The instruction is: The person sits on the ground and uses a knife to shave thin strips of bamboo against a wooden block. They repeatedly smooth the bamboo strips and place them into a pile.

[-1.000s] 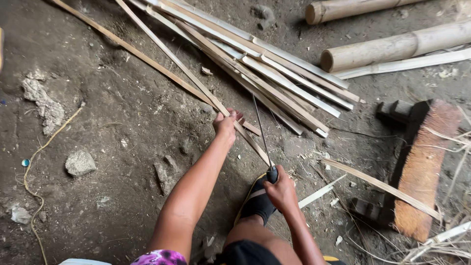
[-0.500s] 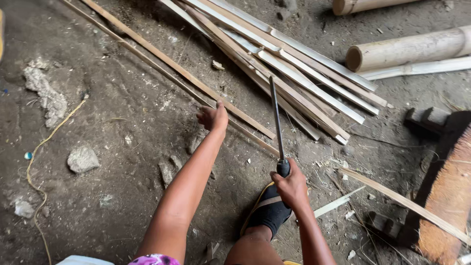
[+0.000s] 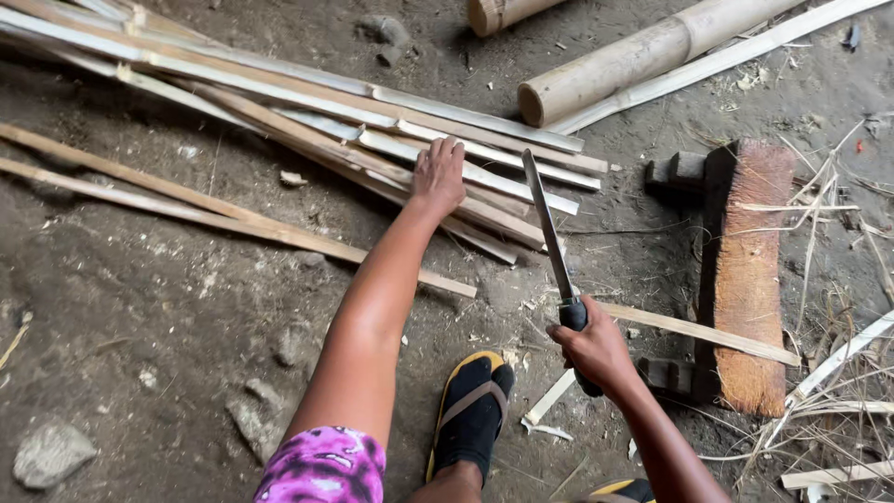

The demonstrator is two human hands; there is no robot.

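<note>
On a bare dirt floor (image 3: 168, 307), a grey stone (image 3: 51, 454) lies at far left, well away from both hands. Two long bamboo slats (image 3: 214, 219) stretch across the ground to the left of the outstretched arm, one passing under the forearm. The person's left hand (image 3: 438, 177), reaching forward from a pink patterned sleeve (image 3: 326, 466), rests palm down with fingers spread on a pile of split bamboo strips (image 3: 400, 144); it presses on the strips rather than closing around one. Just to the right of that hand, a long knife (image 3: 549, 242) points up and away, its blade tip near the pile's right end. The right hand (image 3: 596, 349) is clenched around the knife's dark handle, low and close to the body, above a black and yellow sandal (image 3: 470, 410). A thin bamboo sliver (image 3: 698, 331) runs rightward from beside this fist to a reddish wooden block (image 3: 745, 270). Round bamboo poles (image 3: 643, 61) lie beyond, well apart.
</note>
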